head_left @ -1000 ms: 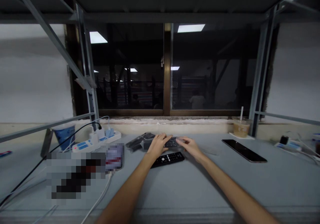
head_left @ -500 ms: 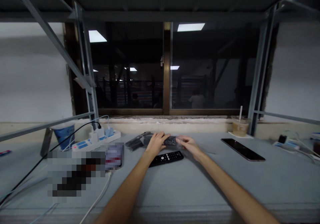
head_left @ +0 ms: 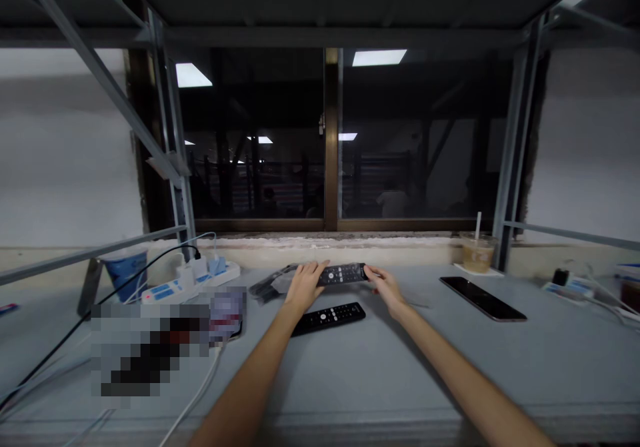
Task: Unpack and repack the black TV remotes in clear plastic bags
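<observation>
Between my two hands is a black remote control [head_left: 345, 274], its buttons facing up and part of it in thin clear plastic. My left hand [head_left: 305, 286] is closed on its left end, and the fingers of my right hand [head_left: 385, 287] pinch its right end. A second black remote control [head_left: 333, 317] lies on the table just below, its left end behind my left forearm. Left of my left hand are dark plastic-wrapped items [head_left: 273, 284], partly hidden; their kind is unclear.
A smartphone [head_left: 483, 298] lies at right, with an iced drink cup [head_left: 477, 254] behind it. To the left stand a white power strip [head_left: 193, 284] with cables and a blue cup [head_left: 125, 275]. Part of the left table is pixelated. Metal posts flank the window.
The held remote now tilts its button face more towards me, and more of its buttons show. Its right end has risen slightly. The lower remote stays on the table.
</observation>
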A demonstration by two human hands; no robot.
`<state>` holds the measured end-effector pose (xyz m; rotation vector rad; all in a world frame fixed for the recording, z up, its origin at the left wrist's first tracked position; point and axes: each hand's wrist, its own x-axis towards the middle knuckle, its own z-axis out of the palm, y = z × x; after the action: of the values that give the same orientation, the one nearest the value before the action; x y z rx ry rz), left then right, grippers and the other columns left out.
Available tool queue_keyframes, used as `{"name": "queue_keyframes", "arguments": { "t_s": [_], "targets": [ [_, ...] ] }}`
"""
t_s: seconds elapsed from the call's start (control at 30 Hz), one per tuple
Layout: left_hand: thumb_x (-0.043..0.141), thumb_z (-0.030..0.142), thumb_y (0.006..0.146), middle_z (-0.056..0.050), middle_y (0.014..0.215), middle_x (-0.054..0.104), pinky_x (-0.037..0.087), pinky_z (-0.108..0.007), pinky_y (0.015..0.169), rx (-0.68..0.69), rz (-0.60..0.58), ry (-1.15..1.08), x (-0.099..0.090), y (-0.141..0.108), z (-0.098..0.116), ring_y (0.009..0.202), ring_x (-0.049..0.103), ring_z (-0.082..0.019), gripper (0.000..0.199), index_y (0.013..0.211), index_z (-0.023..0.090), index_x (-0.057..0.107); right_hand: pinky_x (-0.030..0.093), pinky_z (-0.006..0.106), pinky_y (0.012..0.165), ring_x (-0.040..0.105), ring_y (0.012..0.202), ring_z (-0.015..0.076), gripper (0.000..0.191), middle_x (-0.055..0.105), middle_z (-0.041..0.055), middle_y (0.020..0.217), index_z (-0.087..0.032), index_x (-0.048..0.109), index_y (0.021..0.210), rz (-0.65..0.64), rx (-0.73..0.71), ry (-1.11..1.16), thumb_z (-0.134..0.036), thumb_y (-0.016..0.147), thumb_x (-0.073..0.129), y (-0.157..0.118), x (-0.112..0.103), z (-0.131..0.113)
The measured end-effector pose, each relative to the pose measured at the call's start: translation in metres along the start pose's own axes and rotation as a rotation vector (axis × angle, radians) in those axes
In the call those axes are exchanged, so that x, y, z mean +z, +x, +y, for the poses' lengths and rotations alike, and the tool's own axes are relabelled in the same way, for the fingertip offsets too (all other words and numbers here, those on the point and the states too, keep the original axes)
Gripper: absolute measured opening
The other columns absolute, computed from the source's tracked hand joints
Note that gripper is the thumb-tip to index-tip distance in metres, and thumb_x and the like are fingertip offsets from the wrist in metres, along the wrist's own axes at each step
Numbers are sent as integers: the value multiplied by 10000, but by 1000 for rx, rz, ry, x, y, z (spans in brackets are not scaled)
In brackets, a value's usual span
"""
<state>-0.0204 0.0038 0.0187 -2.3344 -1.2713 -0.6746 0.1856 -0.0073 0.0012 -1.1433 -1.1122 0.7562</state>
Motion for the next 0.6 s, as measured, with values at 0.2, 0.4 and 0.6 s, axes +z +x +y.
{"name": "queue_keyframes", "arguments": {
  "t_s": [0.2,0.4,0.6],
  "targets": [
    [530,173,749,-81,1075,552,330,-362,876,-159,76,28,2,-1,-4,1031,467,-242,502,1235,193,406,358,210,380,593,605,158,464,639,43,787,-204,558,893,136,-8,108,-593,657,469,14,-3,12],
    [341,168,823,-107,978,631,350,-363,818,-573,153,-40,-8,-1,-10,953,540,-244,329,1103,139,511,396,240,399,530,451,134,370,563,-3,579,-217,496,836,313,93,131,-543,754,342,26,-16,25],
    [336,280,857,-97,864,666,336,-362,817,-536,50,13,-8,1,-1,857,587,-229,317,1027,172,580,418,278,439,516,444,153,280,542,4,516,-219,498,708,235,134,136,-470,758,386,22,-10,30]
  ]
}}
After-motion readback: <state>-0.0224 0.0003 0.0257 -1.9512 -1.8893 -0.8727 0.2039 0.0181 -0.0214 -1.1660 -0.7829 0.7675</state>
